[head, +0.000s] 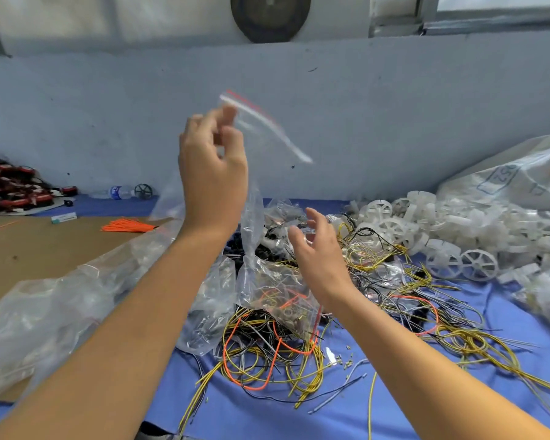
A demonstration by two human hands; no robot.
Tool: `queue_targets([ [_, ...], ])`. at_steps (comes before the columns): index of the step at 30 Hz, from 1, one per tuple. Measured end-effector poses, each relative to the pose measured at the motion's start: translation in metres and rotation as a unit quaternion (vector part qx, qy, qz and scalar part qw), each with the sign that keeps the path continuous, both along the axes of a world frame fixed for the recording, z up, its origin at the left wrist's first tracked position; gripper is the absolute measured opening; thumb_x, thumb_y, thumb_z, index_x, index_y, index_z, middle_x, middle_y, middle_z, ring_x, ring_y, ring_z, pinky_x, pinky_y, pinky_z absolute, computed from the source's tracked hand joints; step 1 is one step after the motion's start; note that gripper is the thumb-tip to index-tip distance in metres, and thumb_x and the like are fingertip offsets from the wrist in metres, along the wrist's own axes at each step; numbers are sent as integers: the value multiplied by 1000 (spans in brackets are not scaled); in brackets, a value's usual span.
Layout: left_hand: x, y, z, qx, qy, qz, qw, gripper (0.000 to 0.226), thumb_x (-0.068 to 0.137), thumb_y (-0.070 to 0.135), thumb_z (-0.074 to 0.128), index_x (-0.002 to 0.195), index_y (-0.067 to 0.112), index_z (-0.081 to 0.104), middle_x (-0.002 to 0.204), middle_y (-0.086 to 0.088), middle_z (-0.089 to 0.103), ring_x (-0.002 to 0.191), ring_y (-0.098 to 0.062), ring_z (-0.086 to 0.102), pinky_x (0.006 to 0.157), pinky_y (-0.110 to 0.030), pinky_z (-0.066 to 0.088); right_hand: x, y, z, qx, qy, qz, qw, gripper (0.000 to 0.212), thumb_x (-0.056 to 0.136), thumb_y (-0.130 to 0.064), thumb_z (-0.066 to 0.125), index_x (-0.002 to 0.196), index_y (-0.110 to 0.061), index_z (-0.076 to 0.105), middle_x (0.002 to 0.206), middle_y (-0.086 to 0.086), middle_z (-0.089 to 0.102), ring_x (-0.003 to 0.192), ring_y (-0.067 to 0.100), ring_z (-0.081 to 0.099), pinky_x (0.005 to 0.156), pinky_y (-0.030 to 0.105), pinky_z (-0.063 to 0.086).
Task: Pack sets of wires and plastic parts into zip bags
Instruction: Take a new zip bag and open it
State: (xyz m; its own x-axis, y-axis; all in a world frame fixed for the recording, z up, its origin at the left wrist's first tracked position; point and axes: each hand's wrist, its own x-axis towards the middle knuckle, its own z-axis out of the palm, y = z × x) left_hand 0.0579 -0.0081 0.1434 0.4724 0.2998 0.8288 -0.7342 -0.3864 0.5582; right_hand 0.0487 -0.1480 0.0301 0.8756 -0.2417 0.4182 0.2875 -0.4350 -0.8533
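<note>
My left hand (211,173) is up in the air, fingertips pinching the top corner of a clear zip bag (269,123). The bag is motion-blurred, but I can make out its white zip strip with a thin red line running along it, slanting down to the right in front of the blue wall. My right hand (318,249) sits lower, open with fingers loosely spread, gripping nothing. Under it on the bench is a crumpled bag (277,290) with orange wire inside, lying on a tangle of yellow, orange and black wires (261,354) over blue cloth (267,414). White plastic wheels (478,265) are heaped off to the right.
</note>
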Motion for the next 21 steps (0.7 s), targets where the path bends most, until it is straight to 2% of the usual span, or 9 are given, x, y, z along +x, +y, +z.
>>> queue_targets([
  [1,-12,-9,14,-92,35,-101,990,29,93,12,46,109,21,69,103,7,67,81,-1,57,75,-15,43,-2,-2,2,45,18,17,999,68,96,-50,53,152,-25,26,148,2,36,130,18,44,110,43,38],
  [2,-22,-16,26,-186,85,-202,958,28,91,10,48,102,23,70,100,9,69,79,1,58,73,-17,44,-4,-6,4,95,42,33,994,80,90,-59,55,154,-26,19,151,3,34,133,20,42,112,46,36],
  [5,-37,-30,32,-350,222,-398,818,22,89,6,48,96,21,62,100,6,64,88,-8,59,74,-25,45,-12,-22,10,269,104,90,953,108,66,-79,56,155,-29,18,153,3,38,130,23,49,112,51,37],
  [7,-41,-42,14,-395,283,-427,763,23,89,1,44,101,14,58,104,2,61,91,-13,57,76,-28,45,-18,-37,11,363,81,118,921,100,59,-77,60,143,-28,38,143,1,48,119,19,58,105,46,45],
  [10,-48,-68,-30,-423,360,-433,710,23,88,-2,42,104,9,55,103,-3,57,92,-17,54,81,-31,45,-23,-69,13,445,5,89,891,66,70,-67,65,125,-31,54,124,-3,63,108,12,65,89,33,52],
  [12,-53,-84,-61,-410,390,-433,702,23,87,-2,42,101,12,53,98,-2,55,88,-17,53,82,-31,44,-28,-96,13,461,-30,33,887,40,87,-51,64,117,-24,62,113,-4,70,96,9,68,80,28,53],
  [14,-60,-98,-90,-373,409,-429,714,26,87,-1,43,99,18,56,97,1,55,86,-14,54,80,-30,44,-36,-121,10,464,-35,-7,885,18,97,-37,58,105,-22,66,103,-1,70,87,12,68,78,29,52],
  [18,-77,-120,-134,-300,430,-389,757,48,92,-1,42,128,28,52,124,16,56,104,-10,58,88,-32,48,-58,-157,-2,512,-10,37,858,44,98,-56,40,109,-20,63,104,6,69,89,23,64,87,41,47],
  [21,-90,-134,-160,-261,451,-376,767,61,91,-2,43,142,31,43,124,26,54,108,-9,60,82,-31,51,-73,-182,-12,519,27,77,851,59,94,-65,34,118,-16,59,113,14,67,92,33,67,78,42,53],
])
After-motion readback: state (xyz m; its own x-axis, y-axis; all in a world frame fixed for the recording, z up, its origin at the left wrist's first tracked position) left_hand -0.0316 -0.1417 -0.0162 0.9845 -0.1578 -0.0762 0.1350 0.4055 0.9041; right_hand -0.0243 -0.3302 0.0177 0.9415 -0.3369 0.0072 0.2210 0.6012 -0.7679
